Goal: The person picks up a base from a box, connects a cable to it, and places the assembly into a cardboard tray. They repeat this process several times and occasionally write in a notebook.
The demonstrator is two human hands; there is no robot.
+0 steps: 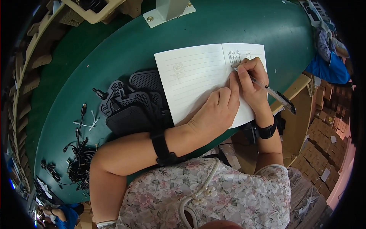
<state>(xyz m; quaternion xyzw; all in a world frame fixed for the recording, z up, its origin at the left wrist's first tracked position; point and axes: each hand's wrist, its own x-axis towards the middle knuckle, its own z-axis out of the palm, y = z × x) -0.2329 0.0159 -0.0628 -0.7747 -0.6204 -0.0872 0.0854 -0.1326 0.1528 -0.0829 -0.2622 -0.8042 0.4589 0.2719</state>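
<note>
Pinching a slim, clear-barrelled pen with a black rear end [271, 91] between thumb and curled fingers, our right hand [253, 82] is closed firmly enough to bring its point down near the top of the right-hand page. That page belongs to an open, white, lined paper notebook [198, 78], which lies slightly tilted on the curved, dark green tabletop [244, 24] in front of us. Rows of dark handwriting stand at the top of the right page, and a faint flower-like sketch marks the left one.

Our left hand [221, 101] rests across the lower middle of the notebook, its fingers loosely extended, lightly bent and side by side, with nothing seen in their hold; its fingertips sit just beside the pen point. We cannot tell whether the two hands touch.

Left of the notebook, and partly under its edge, we have a cluster of black plastic pieces with perforated faces [129, 119]. Farther left lie a thin white tie [90, 124] and a tangle of black cables [80, 162]. A pale metal bracket [167, 11] is bolted down beyond the notebook.
</note>
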